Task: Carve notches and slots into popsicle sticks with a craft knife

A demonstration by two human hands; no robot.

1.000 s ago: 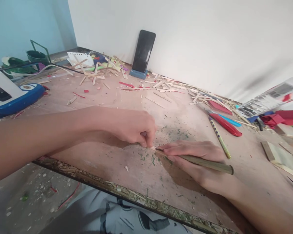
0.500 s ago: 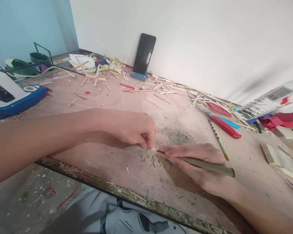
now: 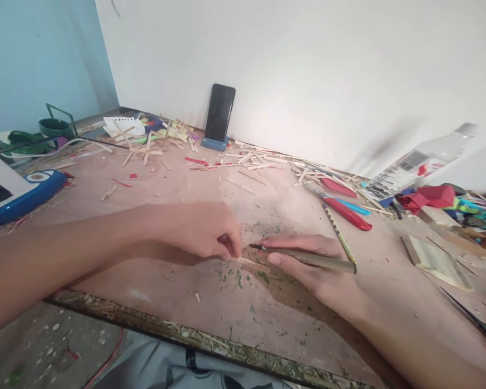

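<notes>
at frame centre the left hand (image 3: 202, 229) pinches one end of a thin wooden stick (image 3: 251, 262) flat on the table (image 3: 178, 294), likely to steady it. the right hand (image 3: 319, 273) is closed around an olive-handled knife (image 3: 311, 260), held low like a pen, its tip just above the stick. only green crumbs (image 3: 238, 278) lie near. a pencil (image 3: 340, 237) and a red cutter (image 3: 346, 213) sit to the right, and a phone (image 3: 220, 112) stands at upper centre, well apart.

Left hand (image 3: 198, 229) hides part of the stick (image 3: 251, 262) (tool (image 3: 308, 259) tip blurred).
</notes>
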